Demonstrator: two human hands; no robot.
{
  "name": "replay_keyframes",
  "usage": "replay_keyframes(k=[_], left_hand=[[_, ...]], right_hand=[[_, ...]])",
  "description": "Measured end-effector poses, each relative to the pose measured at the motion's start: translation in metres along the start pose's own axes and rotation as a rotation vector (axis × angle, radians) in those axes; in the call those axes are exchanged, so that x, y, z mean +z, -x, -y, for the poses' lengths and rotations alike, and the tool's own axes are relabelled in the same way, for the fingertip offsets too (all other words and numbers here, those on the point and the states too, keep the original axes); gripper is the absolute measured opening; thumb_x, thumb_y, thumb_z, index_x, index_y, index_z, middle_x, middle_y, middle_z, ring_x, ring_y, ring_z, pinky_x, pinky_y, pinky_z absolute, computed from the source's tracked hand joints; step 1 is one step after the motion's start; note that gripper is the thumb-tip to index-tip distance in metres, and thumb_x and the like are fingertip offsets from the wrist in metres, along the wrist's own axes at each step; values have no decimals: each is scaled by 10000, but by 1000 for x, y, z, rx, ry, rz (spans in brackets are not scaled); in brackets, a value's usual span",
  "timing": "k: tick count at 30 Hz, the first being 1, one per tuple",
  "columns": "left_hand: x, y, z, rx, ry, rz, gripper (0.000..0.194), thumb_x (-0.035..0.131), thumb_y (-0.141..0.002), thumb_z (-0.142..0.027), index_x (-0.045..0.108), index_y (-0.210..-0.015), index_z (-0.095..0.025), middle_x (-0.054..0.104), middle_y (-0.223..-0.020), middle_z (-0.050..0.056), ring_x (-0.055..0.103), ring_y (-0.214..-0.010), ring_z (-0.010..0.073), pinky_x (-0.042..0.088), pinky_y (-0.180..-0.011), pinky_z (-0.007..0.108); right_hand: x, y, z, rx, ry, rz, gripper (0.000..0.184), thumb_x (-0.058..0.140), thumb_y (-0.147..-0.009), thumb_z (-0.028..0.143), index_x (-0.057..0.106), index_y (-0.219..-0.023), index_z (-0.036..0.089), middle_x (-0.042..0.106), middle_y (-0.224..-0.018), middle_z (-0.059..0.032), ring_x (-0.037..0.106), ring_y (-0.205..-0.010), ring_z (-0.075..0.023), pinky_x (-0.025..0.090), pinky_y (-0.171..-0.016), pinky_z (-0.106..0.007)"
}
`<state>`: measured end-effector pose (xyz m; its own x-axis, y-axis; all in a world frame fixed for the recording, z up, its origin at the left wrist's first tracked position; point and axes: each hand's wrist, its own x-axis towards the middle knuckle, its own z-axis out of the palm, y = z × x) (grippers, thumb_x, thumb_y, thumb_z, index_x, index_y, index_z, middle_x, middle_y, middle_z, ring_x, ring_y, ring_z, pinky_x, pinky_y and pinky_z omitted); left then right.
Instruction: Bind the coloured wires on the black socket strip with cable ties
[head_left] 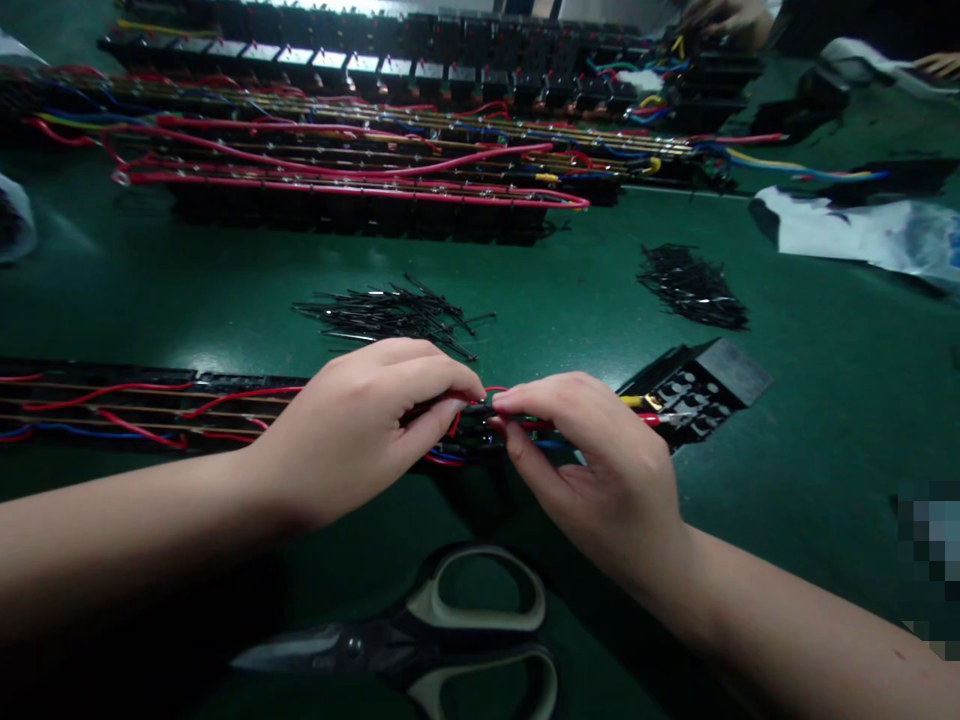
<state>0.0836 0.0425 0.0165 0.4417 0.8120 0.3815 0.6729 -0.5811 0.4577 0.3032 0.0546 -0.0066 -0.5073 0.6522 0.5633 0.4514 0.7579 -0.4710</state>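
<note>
A long black socket strip [135,405] with red, blue and copper wiring lies across the green mat in front of me, its right end [697,385] showing open sockets. My left hand [367,420] is closed over the strip's middle, fingers curled on the red wires [487,392]. My right hand [592,460] pinches the same wires from the right, fingertips meeting the left hand's. What exactly sits between the fingertips is hidden.
Scissors [442,640] with grey handles lie near the front edge. Two piles of black cable ties [390,312] [694,288] sit beyond the hands. Several wired strips [337,170] are stacked at the back. Plastic bags [870,230] lie right; another person's hand [724,18] works far right.
</note>
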Motion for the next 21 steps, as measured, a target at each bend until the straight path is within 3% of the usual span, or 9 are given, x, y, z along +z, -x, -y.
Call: replay_keyframes(k=[21], left_hand=[[5, 5, 0, 86, 24, -28, 176, 581, -969, -64, 732, -1023, -138, 734, -959, 23, 677, -918, 131, 504, -856, 214]], right_hand=[[0, -1, 4, 60, -34, 18, 88, 655, -921, 109, 653, -917, 197, 779, -944, -68, 730, -883, -213, 584, -784, -368]])
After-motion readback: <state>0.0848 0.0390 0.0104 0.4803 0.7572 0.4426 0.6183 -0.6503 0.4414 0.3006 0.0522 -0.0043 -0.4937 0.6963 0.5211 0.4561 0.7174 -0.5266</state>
